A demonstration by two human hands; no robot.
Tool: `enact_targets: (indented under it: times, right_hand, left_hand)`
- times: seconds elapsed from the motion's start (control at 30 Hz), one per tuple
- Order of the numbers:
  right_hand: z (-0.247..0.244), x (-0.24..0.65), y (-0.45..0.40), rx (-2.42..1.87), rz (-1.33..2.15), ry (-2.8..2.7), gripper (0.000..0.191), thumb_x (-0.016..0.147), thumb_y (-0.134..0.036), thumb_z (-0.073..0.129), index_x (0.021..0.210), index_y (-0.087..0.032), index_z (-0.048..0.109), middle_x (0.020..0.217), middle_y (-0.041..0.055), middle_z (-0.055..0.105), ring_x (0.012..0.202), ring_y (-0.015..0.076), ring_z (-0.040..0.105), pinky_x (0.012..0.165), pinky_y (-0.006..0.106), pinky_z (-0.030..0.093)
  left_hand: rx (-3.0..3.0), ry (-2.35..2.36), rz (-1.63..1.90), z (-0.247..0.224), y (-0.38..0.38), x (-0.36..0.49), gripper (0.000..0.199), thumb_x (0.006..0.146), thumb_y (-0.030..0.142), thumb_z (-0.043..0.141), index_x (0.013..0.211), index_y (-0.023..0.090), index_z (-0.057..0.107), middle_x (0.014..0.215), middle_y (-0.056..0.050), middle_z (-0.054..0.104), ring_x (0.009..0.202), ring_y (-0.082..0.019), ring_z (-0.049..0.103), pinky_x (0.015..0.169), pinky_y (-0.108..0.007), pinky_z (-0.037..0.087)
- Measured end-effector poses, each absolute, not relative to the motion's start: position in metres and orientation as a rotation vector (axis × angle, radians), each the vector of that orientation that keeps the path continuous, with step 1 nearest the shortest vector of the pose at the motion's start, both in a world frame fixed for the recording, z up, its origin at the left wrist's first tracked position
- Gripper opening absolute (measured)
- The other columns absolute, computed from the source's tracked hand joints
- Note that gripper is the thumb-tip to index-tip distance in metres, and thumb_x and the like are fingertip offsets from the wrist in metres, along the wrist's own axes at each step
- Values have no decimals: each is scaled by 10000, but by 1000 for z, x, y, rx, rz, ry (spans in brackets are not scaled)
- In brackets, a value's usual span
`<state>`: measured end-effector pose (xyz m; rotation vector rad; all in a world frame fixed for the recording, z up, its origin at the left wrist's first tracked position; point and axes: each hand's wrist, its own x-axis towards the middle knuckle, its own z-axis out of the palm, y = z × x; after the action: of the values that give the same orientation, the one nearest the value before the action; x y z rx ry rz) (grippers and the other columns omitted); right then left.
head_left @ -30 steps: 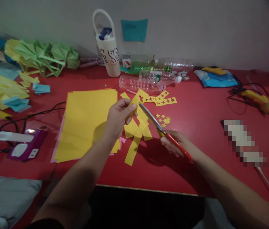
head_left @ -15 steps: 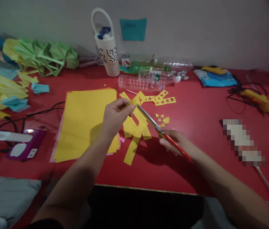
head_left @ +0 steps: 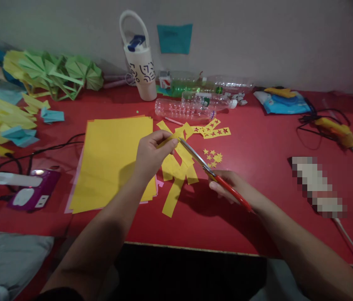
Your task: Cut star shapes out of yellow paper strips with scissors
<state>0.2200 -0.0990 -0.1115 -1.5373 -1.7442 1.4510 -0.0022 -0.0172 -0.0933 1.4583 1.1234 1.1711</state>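
Observation:
My left hand [head_left: 156, 152] pinches a strip of yellow paper [head_left: 173, 137] between thumb and fingers above the table. My right hand [head_left: 228, 184] is closed round the red handles of a pair of scissors [head_left: 201, 162], whose blade tips reach the paper beside my left thumb. Below lie several loose yellow paper strips [head_left: 173, 198]. Small cut-out yellow stars [head_left: 218, 158] are gathered just beyond the scissors. Behind them rest yellow strips with star-shaped holes [head_left: 217, 133]. A stack of yellow sheets [head_left: 110, 159] lies left of my left hand, partly covered by my forearm.
A white tumbler [head_left: 143, 75] and clear plastic bottles [head_left: 182, 109] are at the back. Folded green paper pieces [head_left: 57, 73] and a purple power strip [head_left: 34, 196] with cables are at left. At right are a blue packet [head_left: 283, 104] and a yellow glue gun [head_left: 336, 129].
The strip in my left hand has shifted slightly at the blade tips, and less of its far end shows. Both hands stay nearly in place.

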Motion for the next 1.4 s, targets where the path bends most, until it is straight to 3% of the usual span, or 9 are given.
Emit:
enact_targets:
  times: [0.37, 0.83, 1.13, 1.3, 1.4]
  right_hand:
    - [-108, 222, -97, -1484, 1561, -1744, 600, 760, -807, 512, 684, -218, 424, 540, -46, 439, 439, 83, 373, 409, 238, 277]
    - [-108, 222, -97, -1465, 1526, -1746, 525, 796, -708, 568, 671, -217, 434, 547, -48, 438, 439, 74, 361, 402, 234, 273]
    - [-110, 223, -97, -1497, 1663, -1614, 499, 791, -665, 619, 670, -210, 453, 525, -56, 441, 405, 74, 428, 352, 202, 314]
    - [-111, 224, -97, -1506, 1692, -1559, 529, 756, -704, 632, 667, -206, 473, 508, -60, 446, 382, 68, 421, 328, 190, 306]
    - [-111, 223, -97, -1462, 1699, -1541, 575, 744, -765, 586, 645, -214, 456, 443, -86, 405, 334, 58, 382, 330, 198, 340]
  left_hand:
    - [1450, 1123, 1158, -94, -17, -3, 85, 713, 236, 670, 659, 179, 640, 524, 35, 558, 512, -80, 483, 515, -228, 405]
    - [1472, 1119, 1164, -95, -16, -5, 77, 718, 238, 669, 663, 185, 657, 534, 26, 576, 522, -84, 494, 534, -237, 412]
    - [1498, 1137, 1139, -92, -16, -7, 76, 701, 229, 672, 644, 182, 655, 529, 25, 574, 522, -85, 494, 528, -236, 405]
    - [1428, 1095, 1116, -91, -12, -9, 83, 655, 236, 698, 679, 183, 640, 523, 38, 582, 454, -68, 458, 446, -222, 354]
    - [1259, 1056, 1155, -90, -8, -9, 213, 596, 241, 701, 784, 197, 611, 554, 43, 625, 374, -56, 404, 385, -223, 308]
